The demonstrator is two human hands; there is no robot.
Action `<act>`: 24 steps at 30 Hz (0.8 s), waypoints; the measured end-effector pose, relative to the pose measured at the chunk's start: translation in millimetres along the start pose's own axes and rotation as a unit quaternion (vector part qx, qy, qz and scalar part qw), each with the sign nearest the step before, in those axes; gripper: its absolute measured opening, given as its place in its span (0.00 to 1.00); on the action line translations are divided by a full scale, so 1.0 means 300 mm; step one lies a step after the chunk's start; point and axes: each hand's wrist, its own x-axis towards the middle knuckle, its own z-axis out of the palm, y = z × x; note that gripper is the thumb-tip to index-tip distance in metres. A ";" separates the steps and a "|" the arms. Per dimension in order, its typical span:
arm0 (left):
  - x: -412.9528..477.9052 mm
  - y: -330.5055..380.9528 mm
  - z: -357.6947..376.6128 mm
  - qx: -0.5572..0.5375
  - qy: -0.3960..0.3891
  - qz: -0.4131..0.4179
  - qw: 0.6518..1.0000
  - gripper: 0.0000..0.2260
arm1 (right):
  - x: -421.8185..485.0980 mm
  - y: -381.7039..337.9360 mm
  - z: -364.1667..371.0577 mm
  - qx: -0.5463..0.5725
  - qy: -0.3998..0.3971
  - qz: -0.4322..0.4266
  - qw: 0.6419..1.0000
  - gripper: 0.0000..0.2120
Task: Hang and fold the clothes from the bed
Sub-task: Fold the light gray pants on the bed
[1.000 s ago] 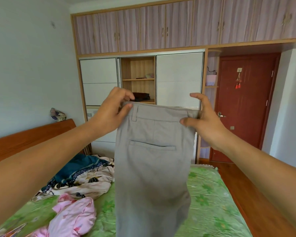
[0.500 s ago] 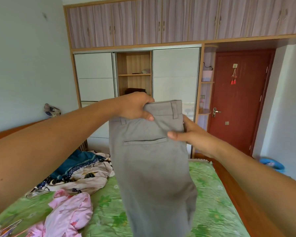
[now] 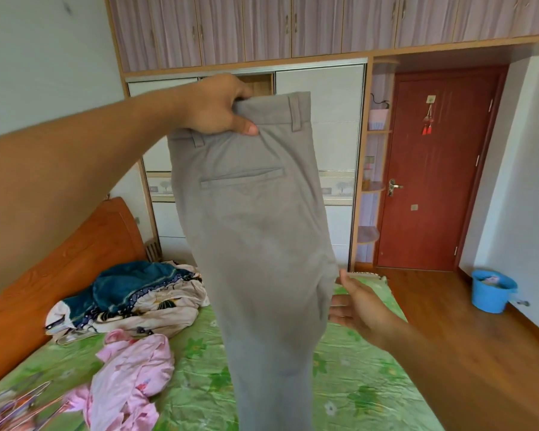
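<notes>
The right grip [image 3: 360,306] has left the waistband and dropped to the right edge of the grey trousers [image 3: 262,244], below the seat. Its fingers are spread and relaxed, just beside the fabric; contact cannot be confirmed. The left grip [image 3: 218,108] alone carries the trousers, pinching the waistband between curled fingers and thumb. The trousers hang below this grip, above the bed [image 3: 355,384]. Their long axis is near vertical, with the waistband up, the legs pointing down past the frame edge and the back pocket facing the camera. A pink garment [image 3: 131,374] and a clothes pile [image 3: 131,293] lie on the bed to the left.
</notes>
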 end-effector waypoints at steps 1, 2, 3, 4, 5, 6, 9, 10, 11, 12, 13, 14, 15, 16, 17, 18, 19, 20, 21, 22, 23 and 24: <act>-0.002 -0.003 -0.009 0.004 0.002 -0.002 1.000 0.14 | 0.008 -0.003 0.030 0.070 -0.013 -0.017 0.997 0.23; -0.006 -0.005 -0.012 0.004 0.002 -0.004 1.000 0.13 | 0.014 -0.017 0.059 0.123 -0.017 -0.031 0.992 0.22; -0.011 -0.008 -0.013 0.001 0.001 -0.007 1.000 0.12 | 0.019 -0.035 0.085 0.161 -0.016 -0.041 0.986 0.21; -0.015 -0.013 -0.011 0.000 -0.001 -0.011 1.000 0.11 | 0.022 -0.052 0.105 0.185 -0.017 -0.051 0.981 0.20; -0.023 -0.016 -0.008 0.001 -0.002 -0.013 1.000 0.10 | 0.024 -0.064 0.120 0.205 -0.026 -0.057 0.977 0.20; -0.029 -0.022 -0.004 0.000 -0.004 -0.013 1.000 0.09 | 0.026 -0.071 0.127 0.221 -0.043 -0.058 0.973 0.20; -0.056 -0.053 -0.013 -0.014 -0.006 -0.025 1.000 0.07 | 0.022 -0.094 0.119 0.253 -0.088 -0.056 0.962 0.19; -0.067 -0.064 -0.025 -0.012 -0.006 -0.032 0.999 0.07 | 0.022 -0.105 0.109 0.255 -0.088 -0.060 0.961 0.19; -0.077 -0.078 -0.039 -0.007 -0.004 -0.042 0.999 0.07 | 0.021 -0.119 0.098 0.255 -0.083 -0.067 0.961 0.19; -0.086 -0.093 -0.055 -0.003 -0.005 -0.054 0.999 0.07 | 0.020 -0.134 0.087 0.255 -0.076 -0.073 0.961 0.20; -0.095 -0.106 -0.072 -0.001 -0.009 -0.065 0.998 0.07 | 0.018 -0.148 0.076 0.254 -0.076 -0.081 0.961 0.21; -0.099 -0.117 -0.085 -0.005 -0.013 -0.074 0.997 0.07 | 0.013 -0.168 0.068 0.245 -0.082 -0.091 0.962 0.21; -0.100 -0.125 -0.095 -0.012 -0.014 -0.080 0.997 0.07 | 0.003 -0.194 0.063 0.232 -0.090 -0.101 0.963 0.20; -0.099 -0.130 -0.103 -0.021 -0.011 -0.083 0.996 0.10 | -0.006 -0.221 0.061 0.214 -0.093 -0.112 0.966 0.19; -0.100 -0.129 -0.111 -0.027 -0.006 -0.088 0.996 0.14 | -0.015 -0.246 0.061 0.191 -0.087 -0.126 0.969 0.17; -0.101 -0.125 -0.119 -0.029 -0.001 -0.090 0.995 0.17 | -0.022 -0.267 0.058 0.146 -0.064 -0.146 0.976 0.14; -0.101 -0.124 -0.127 -0.029 0.001 -0.093 0.995 0.20 | -0.029 -0.287 0.056 0.072 -0.028 -0.169 0.983 0.09; -0.100 -0.127 -0.134 -0.030 -0.001 -0.095 0.995 0.21 | -0.036 -0.300 0.048 -0.019 0.011 -0.190 0.981 0.05; -0.098 -0.126 -0.138 -0.031 -0.004 -0.095 0.995 0.22 | -0.033 -0.307 0.032 -0.106 0.041 -0.212 0.971 0.05; -0.096 -0.121 -0.139 -0.034 -0.008 -0.093 0.995 0.21 | -0.032 -0.315 0.014 -0.188 0.055 -0.227 0.954 0.08; -0.092 -0.109 -0.136 -0.036 -0.012 -0.089 0.995 0.18 | -0.028 -0.330 -0.002 -0.263 0.060 -0.231 0.935 0.10; -0.087 -0.095 -0.128 -0.038 -0.017 -0.084 0.996 0.15 | -0.034 -0.353 -0.009 -0.322 0.060 -0.231 0.916 0.09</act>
